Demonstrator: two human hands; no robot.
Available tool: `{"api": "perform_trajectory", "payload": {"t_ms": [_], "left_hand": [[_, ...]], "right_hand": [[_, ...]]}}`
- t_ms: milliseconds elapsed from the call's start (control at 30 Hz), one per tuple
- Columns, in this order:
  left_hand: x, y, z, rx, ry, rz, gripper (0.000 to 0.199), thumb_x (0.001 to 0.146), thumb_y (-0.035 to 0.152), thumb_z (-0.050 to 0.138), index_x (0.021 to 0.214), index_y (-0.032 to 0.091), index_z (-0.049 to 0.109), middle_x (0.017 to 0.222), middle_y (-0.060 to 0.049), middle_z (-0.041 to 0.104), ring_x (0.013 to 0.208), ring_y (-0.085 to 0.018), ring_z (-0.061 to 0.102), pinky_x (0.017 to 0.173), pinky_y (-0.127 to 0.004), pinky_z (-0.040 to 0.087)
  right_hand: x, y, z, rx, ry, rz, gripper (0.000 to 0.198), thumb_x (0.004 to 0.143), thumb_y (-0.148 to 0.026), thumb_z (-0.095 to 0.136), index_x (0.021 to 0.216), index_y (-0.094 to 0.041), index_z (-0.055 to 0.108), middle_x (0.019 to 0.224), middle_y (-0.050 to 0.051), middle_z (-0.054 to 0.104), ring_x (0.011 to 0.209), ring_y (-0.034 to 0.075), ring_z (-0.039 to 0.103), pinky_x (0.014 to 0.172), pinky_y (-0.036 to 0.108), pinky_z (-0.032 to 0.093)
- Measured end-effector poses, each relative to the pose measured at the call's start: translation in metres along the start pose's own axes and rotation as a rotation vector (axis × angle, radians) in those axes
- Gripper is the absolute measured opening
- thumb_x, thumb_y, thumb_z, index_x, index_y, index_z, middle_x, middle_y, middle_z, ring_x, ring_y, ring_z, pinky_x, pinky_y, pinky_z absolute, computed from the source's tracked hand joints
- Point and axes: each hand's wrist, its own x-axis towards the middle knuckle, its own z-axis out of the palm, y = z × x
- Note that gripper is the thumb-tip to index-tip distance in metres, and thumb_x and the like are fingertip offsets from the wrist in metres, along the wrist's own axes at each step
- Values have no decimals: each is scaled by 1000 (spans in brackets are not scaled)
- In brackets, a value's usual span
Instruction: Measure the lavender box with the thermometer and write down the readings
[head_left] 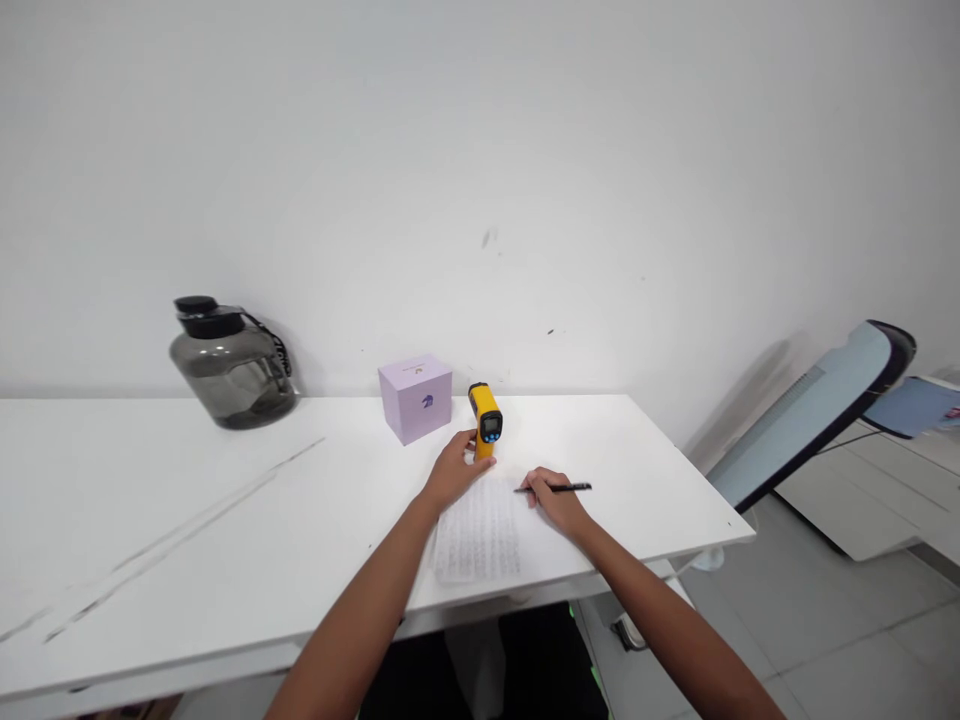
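The yellow thermometer [486, 408] is held by the left hand [451, 470], a pen [571, 487] by the right hand [556, 502]; paper [478, 540] near the table [187, 500] front edge could be shifted, if brushed.

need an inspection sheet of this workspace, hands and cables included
Surface: white table, grey streaks at left
Job's things: densely marked paper, yellow gun-shaped device, black pen
Clutter: dark translucent jug and lilac box toward the back
Hands: left hand grips the device's handle; right hand holds the pen, pointed toward the paper
Cables: cannot tell; too unclear below the table's right end
Surroundings: white wall with dark marks, tiled floor, tilted panel at right
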Motion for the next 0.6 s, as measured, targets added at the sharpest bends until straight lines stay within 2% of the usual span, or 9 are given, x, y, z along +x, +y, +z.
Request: {"api": "perform_trajectory", "payload": {"t_ms": [167,400,600], "left_hand": [[-1,2,-2,61,-14,-10,55,75,40,70,125,21,57,124,-6,65,107,-22,60,94,-37,47],[-3,7,-4,88,-19,-13,54,76,41,69,126,22,58,120,-6,67,107,-23,61,93,-37,47],[-4,10,-7,109,-55,-39,53,77,43,68,126,24,58,118,-6,68,111,-24,61,95,-38,47]], "right_hand": [[0,3,2,20,87,84,45,89,-54,52,60,-21,61,48,-3,47,51,14,47,57,29,39],[1,5,1,15,59,84,40,87,-48,54,58,-21,60,50,-3,48,54,14,47,58,28,38],[2,4,1,43,67,107,40,86,-50,54,60,-20,63,49,-3,46,52,14,45,56,28,35]]}}
